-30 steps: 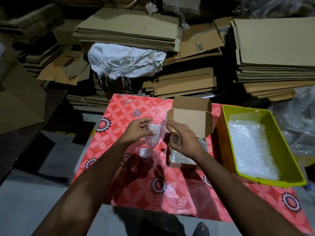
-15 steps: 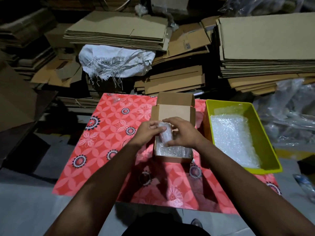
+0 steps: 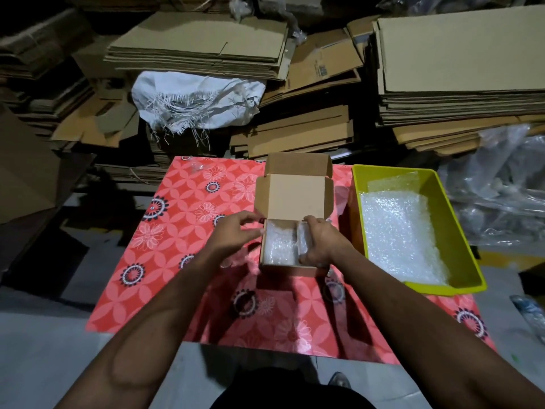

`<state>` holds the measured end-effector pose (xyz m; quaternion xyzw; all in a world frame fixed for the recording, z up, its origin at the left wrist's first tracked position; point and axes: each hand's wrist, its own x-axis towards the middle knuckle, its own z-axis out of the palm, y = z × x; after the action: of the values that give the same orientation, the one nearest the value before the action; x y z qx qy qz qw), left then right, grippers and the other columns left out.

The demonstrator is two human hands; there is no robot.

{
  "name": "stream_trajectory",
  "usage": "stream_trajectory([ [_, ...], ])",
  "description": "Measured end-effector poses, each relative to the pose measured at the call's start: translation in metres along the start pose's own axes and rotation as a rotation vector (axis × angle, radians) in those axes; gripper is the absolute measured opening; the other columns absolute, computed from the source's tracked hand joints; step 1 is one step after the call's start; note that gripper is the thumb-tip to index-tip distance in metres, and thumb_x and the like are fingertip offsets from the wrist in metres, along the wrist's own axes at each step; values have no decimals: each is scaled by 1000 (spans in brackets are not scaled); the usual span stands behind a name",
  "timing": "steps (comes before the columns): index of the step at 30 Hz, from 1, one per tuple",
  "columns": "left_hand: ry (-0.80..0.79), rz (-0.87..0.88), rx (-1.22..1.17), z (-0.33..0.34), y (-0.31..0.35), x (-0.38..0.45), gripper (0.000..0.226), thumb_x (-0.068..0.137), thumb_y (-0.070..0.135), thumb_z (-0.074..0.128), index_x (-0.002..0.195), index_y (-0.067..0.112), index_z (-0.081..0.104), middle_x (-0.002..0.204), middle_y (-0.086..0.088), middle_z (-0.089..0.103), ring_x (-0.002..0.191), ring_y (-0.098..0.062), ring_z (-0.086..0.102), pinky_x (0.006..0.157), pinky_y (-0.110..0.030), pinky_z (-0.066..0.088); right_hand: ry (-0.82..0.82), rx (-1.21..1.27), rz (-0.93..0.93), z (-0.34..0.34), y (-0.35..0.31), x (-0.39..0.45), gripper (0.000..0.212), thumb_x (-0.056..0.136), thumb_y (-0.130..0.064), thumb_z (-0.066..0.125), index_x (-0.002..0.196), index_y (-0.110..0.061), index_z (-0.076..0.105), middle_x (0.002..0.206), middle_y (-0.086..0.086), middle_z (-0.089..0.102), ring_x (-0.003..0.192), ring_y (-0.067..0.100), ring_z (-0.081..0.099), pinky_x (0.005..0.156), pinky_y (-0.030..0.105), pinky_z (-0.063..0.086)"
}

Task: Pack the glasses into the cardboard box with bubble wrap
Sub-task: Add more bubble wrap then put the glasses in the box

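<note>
A small brown cardboard box [image 3: 295, 199] stands open near the far edge of the red flower-patterned bench [image 3: 182, 231], lid flap upright, its floor lined with clear bubble wrap [image 3: 278, 246]. The right hand [image 3: 320, 246] grips a clear drinking glass [image 3: 302, 240] lying inside against the box's right wall. The left hand [image 3: 236, 231] pinches the box's left rim. Beside it sits a yellow-green plastic tray [image 3: 469, 261] of bubble wrap

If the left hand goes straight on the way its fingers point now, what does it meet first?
Most likely the left wall of the cardboard box: the left hand points right, fingertips about at that wall. Depth is unclear; it may pass just above.
</note>
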<state>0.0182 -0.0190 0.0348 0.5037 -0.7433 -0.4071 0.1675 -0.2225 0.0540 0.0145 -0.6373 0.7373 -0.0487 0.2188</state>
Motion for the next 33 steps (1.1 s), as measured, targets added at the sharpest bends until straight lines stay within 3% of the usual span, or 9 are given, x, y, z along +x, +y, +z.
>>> stream_trajectory([
  [3, -113, -74, 457, -21, -33, -9, 98, 62, 60, 85, 146, 28, 45, 150, -1, 48, 138, -25, 41, 116, -43, 29, -17, -22, 5, 8, 0, 2, 88, 55, -36, 82, 128, -17, 36, 122, 12, 56, 105, 32, 58, 79, 29, 48],
  [5, -168, -150, 576, -25, -52, -15, 111, 50, 67, 86, 147, 35, 41, 152, -1, 45, 139, -29, 38, 116, -45, 30, -27, -29, 12, 11, -2, 3, 88, 58, -33, 84, 130, -16, 38, 127, 13, 54, 113, 32, 56, 85, 30, 47],
  [10, 25, -109, 324, -22, -64, -31, 72, 69, 15, 82, 136, 24, 55, 131, -7, 55, 119, -22, 52, 86, -22, 37, -47, -105, -13, 14, -6, 2, 85, 68, -19, 81, 144, -11, 42, 143, 14, 46, 132, 33, 45, 109, 33, 41],
  [17, 73, -14, 98, -20, -47, -31, 56, 84, 28, 79, 133, 11, 59, 120, 0, 63, 103, -13, 59, 80, -23, 40, 211, 36, -85, 6, -15, -6, 47, 81, -8, 64, 127, -18, 65, 121, 8, 69, 100, 27, 68, 86, 30, 53],
  [20, 57, 35, -76, -16, -21, -23, 47, 87, 31, 76, 129, 14, 65, 124, 5, 66, 106, -11, 63, 90, -26, 49, 115, 280, -237, 5, -33, -17, 72, 75, -10, 75, 142, -23, 54, 131, 0, 65, 85, 13, 65, 74, 14, 51],
  [23, -2, 83, -183, -10, -1, -12, 47, 85, 37, 77, 127, 17, 69, 121, 5, 71, 104, -7, 68, 98, -36, 54, 121, 418, -344, 6, -49, -33, 105, 66, -26, 90, 154, -27, 34, 130, -16, 52, 94, 9, 62, 74, 4, 45],
  [25, -54, 69, -245, -2, 6, -6, 56, 85, 33, 78, 135, 13, 61, 118, 4, 71, 103, -7, 68, 95, -30, 55, 153, 466, -356, 8, -51, -36, 109, 66, -27, 91, 156, -23, 29, 145, -12, 45, 104, 8, 58, 79, 2, 42],
  [29, -147, 1, -405, 11, 8, 3, 87, 82, 28, 80, 152, 9, 32, 119, -5, 72, 114, -17, 67, 101, -33, 50, 194, 444, -364, 17, -38, -39, 106, 68, -39, 88, 156, -28, 31, 164, 0, 28, 128, 14, 54, 89, 14, 50],
  [33, -132, -11, -466, 24, 9, 5, 81, 89, 25, 75, 153, 11, 28, 112, 0, 76, 113, -15, 67, 106, -37, 46, 214, 367, -378, 17, -36, -41, 106, 66, -57, 79, 154, -20, 34, 155, -1, 42, 126, 14, 53, 97, 23, 49],
])
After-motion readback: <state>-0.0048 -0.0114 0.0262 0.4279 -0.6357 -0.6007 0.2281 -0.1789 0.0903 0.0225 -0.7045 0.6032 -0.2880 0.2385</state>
